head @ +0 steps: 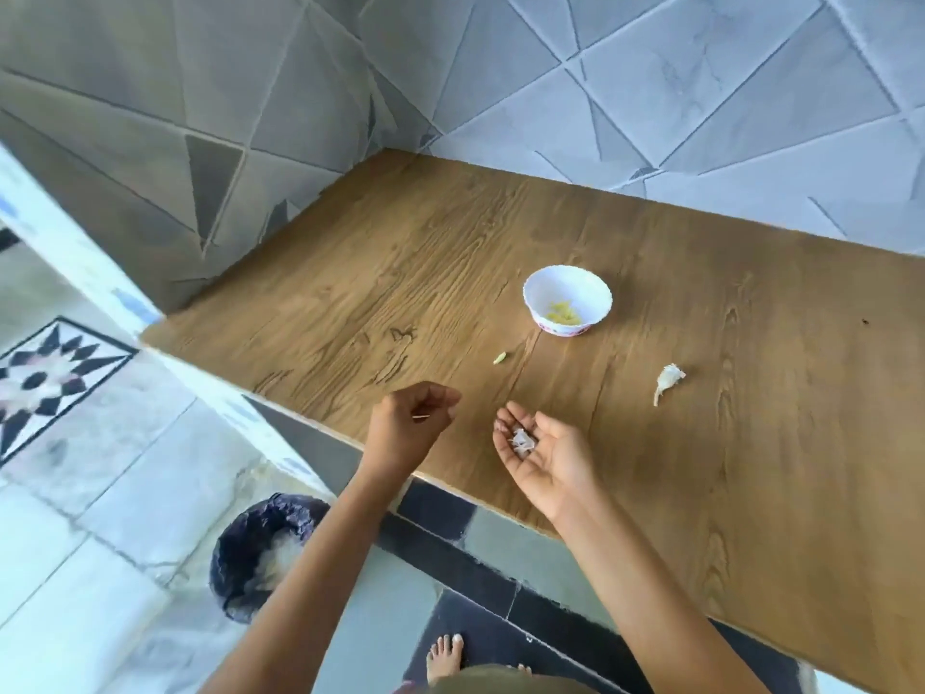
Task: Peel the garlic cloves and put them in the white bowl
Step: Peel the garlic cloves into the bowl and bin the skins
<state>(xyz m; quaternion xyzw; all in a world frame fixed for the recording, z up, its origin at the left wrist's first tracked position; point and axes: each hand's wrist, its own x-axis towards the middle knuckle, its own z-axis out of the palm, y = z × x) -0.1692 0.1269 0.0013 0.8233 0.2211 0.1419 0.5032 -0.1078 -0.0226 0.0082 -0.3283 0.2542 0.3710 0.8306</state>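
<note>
Two hands (408,427) (549,457), one stick (420,418), one bowl (548,285)

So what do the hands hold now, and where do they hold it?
The left hand pinches a thin sliver, seemingly by one end; the right hand, palm up, carries white peel scraps loose on its fingers.

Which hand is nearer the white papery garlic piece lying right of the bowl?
Right. The right hand, palm up with white peel scraps, lies left of the white papery garlic piece; the left hand is farther left.
</note>
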